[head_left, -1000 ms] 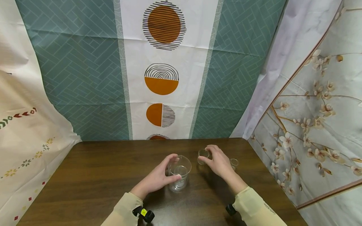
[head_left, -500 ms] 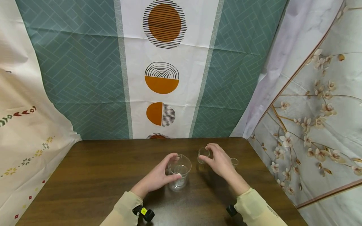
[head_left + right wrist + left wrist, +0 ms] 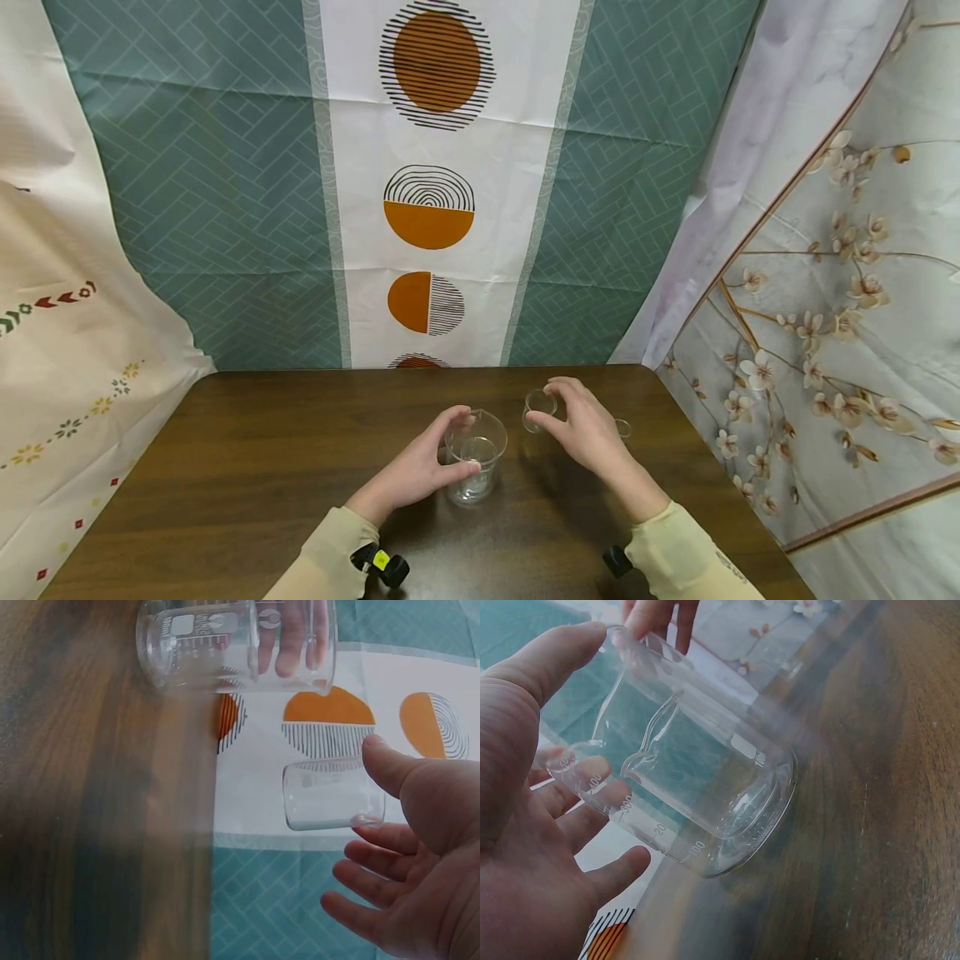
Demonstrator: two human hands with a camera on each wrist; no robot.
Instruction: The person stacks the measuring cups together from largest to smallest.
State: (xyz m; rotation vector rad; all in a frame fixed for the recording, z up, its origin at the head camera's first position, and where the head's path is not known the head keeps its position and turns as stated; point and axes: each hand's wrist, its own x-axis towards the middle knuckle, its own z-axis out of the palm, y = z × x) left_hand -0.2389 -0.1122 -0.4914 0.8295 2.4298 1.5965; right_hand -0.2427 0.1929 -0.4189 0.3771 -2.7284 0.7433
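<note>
A large clear glass beaker with white measuring marks stands on the table. My left hand grips it near the rim, thumb on one side and fingers on the other. Inside it sits a smaller beaker, whose spout shows in the left wrist view. Further right, my right hand pinches a small glass beaker near its rim between thumb and fingers. The right wrist view shows that beaker held off the tabletop. Another small glass vessel is partly hidden behind the right hand.
The dark wooden table runs back to a patterned teal and white curtain. A flowered cloth hangs along the right side, and a cream cloth along the left.
My right hand and the small beaker in it have risen slightly. The left hand and the large beaker stay in place.
</note>
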